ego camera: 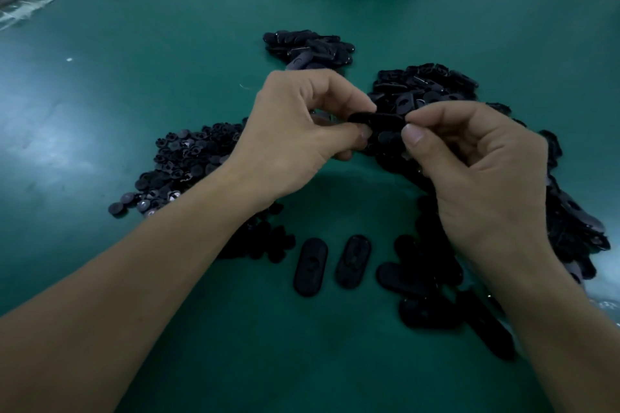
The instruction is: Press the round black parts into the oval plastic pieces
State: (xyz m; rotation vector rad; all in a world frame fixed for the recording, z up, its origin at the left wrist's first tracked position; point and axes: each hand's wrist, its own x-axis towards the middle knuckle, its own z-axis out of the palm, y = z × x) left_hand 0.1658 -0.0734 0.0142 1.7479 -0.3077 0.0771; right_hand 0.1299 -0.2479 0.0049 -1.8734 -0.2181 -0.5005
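Midway, the oval piece (377, 119), axis 9-to-3 o'clock, is pinched endwise by left hand (292, 134) and right hand (476, 171).

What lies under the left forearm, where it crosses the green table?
Round black parts from the left pile run under the left forearm and reappear on its near side. What lies directly beneath is covered by the arm.
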